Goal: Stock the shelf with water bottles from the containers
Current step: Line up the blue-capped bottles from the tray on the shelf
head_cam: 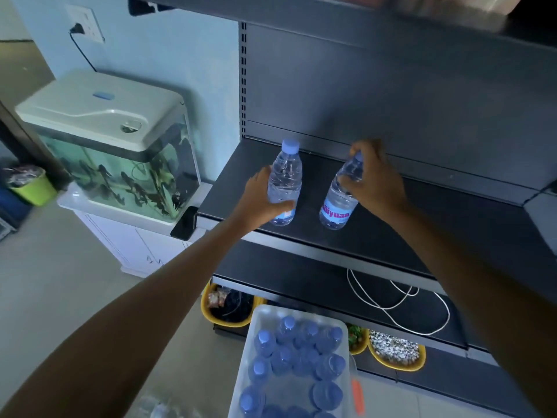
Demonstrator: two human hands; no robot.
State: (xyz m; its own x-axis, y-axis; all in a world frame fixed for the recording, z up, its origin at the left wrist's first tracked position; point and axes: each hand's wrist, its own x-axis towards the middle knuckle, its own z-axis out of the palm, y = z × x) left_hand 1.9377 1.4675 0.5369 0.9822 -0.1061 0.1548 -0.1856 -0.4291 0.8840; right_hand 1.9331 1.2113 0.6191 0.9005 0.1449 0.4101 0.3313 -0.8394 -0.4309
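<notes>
On the dark shelf (407, 233) the left hand (260, 202) wraps its fingers round the lower body of the left bottle (284, 176), and the right hand (376, 182) curls its fingers round the upper part of the right bottle (337, 206), which leans a little. On the floor below, a clear bin (259, 322) holds upright blue-capped bottles (298, 357), perhaps 12 or more. Behind it sit 3 yellow tubs (398, 368): 1 holds pale gravel, 1 something green, 1 dark bits.

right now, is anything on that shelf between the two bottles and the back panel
Nothing visible does. Behind the left bottle and the right bottle, the shelf shows only bare dark surface up to the back panel.
</notes>
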